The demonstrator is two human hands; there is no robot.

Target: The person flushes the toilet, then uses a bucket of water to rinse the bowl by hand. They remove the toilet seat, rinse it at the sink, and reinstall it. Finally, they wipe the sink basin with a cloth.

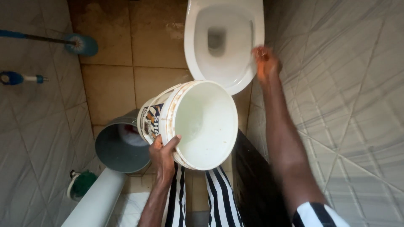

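My left hand (163,152) grips the rim of a white plastic bucket (202,124), which is tipped so its mouth faces me; a little water shows inside. A printed label covers the bucket's outer side. My right hand (265,63) reaches forward and rests on the right edge of the white toilet bowl (198,54), fingers loosely curled with nothing in them. The bucket hangs just in front of the bowl's near rim.
A grey bin (115,149) stands on the floor left of the bucket. A blue toilet brush (82,44) leans at the upper left wall, with a blue-handled tool (17,78) below it. A white pipe (99,199) and a green item (82,183) sit at the lower left. Tiled walls close in on both sides.
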